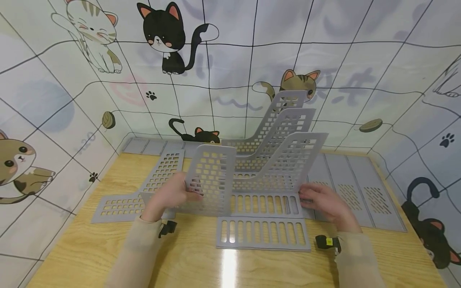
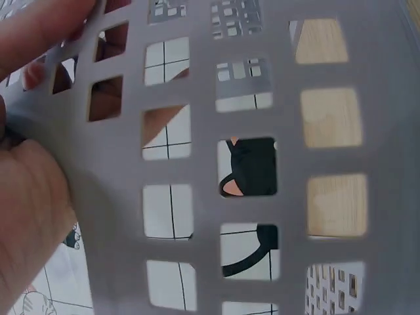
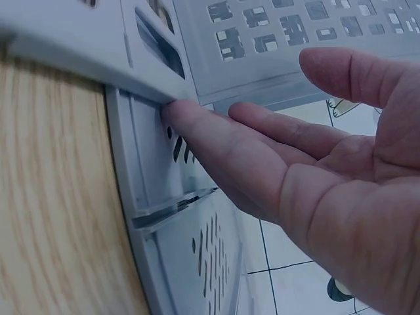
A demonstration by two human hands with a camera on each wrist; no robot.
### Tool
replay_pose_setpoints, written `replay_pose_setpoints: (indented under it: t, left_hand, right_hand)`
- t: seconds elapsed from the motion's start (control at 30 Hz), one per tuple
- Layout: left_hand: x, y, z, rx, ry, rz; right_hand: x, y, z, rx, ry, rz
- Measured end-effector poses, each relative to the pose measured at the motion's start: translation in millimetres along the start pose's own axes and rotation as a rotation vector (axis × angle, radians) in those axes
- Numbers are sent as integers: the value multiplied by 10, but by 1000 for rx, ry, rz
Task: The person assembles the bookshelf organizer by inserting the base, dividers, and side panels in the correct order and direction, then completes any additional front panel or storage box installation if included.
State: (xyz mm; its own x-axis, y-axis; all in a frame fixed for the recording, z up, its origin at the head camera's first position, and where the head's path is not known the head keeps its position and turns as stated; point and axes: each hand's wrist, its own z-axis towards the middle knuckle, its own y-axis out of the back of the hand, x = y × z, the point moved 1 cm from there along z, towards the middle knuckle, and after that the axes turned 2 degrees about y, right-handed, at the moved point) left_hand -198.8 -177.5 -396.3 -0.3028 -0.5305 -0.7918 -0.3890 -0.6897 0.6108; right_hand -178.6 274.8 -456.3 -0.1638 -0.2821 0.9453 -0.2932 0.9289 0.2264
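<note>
My left hand grips the left edge of a grey perforated L-shaped panel, which stands upright and slightly blurred. Some fingers show through its holes. In the left wrist view the panel fills most of the picture. My right hand has its fingers extended, with the fingertips touching the right end of a grey slotted panel. Three matching perforated dividers stand upright in a row behind this slotted panel. In the right wrist view, the right thumb is held apart from the fingers.
Another slotted panel lies in front on the wooden table. To the left rests an L-shaped perforated piece. Grey panels with slanted slots lie on the right. More grey panels line the back left, near a cat-patterned backdrop.
</note>
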Motion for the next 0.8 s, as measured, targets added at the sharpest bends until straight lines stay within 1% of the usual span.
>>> replay_pose_setpoints:
  t: [0.07, 0.13, 0.27, 0.33, 0.4, 0.47, 0.57, 0.67, 0.8]
  left_hand:
    - [0, -7, 5, 5, 13, -7]
    - [15, -6, 3, 20, 36, -14]
    - [67, 18, -6, 55, 64, -42]
    - [82, 29, -10, 64, 61, -46]
    - [92, 31, -5, 63, 51, -42]
    - [101, 28, 3, 52, 40, -46]
    - [125, 11, 26, 24, 16, -69]
    - [147, -12, 50, -16, 17, -66]
    - [172, -41, 85, -50, 18, -43]
  right_hand:
    - [28, 2, -16, 5, 0, -22]
    - [70, -5, -45, 4, -8, -71]
    - [186, -43, -137, 14, -63, -192]
    - [239, -67, -174, 31, -84, -228]
    - [265, -78, -192, 54, -82, -234]
    - [257, -76, -183, 66, -76, -224]
    - [212, -51, -152, 65, -71, -171]
    - [172, -27, -123, 46, -73, -81]
    - [144, -3, -102, 23, -67, 26]
